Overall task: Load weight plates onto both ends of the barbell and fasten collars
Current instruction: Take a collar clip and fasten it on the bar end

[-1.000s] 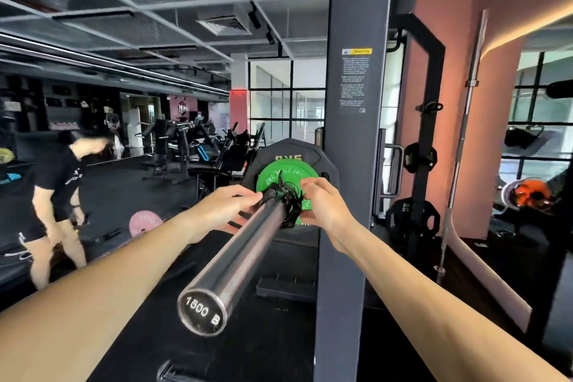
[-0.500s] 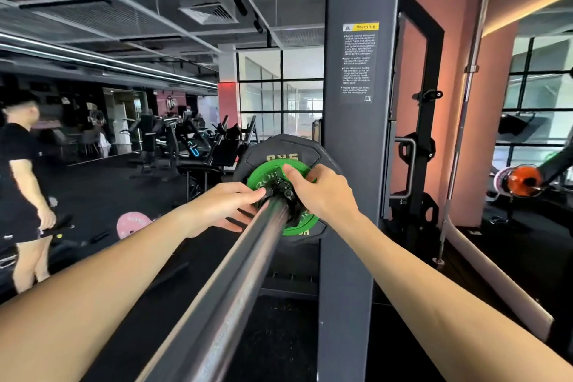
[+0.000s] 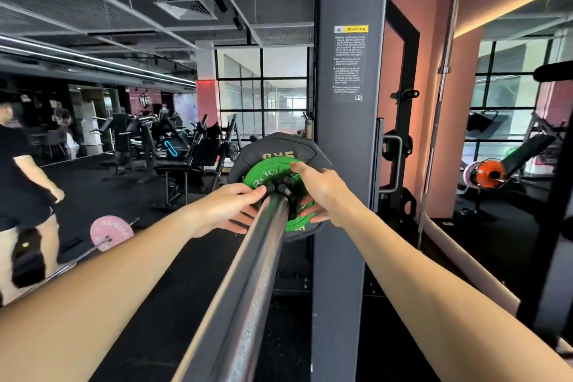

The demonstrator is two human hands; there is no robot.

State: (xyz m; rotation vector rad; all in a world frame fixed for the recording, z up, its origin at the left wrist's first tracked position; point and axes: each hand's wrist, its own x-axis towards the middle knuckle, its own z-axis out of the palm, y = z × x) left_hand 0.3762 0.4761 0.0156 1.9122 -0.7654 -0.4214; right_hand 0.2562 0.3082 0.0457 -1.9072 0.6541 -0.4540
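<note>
Both hands pinch the collar [image 3: 283, 189] on the barbell sleeve [image 3: 248, 273], left hand [image 3: 226, 211] and right hand [image 3: 322, 192], tight against the green plate [image 3: 263, 177]. Risk: collar not fully clamped, so plates creep outward.

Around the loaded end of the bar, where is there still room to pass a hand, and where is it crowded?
Free: the bare barbell sleeve nearer the camera, and the black floor left of it. Crowded: at the collar against the green plate, where the left hand and right hand both grip, and rightward, where the rack upright stands close beside the plates.
</note>
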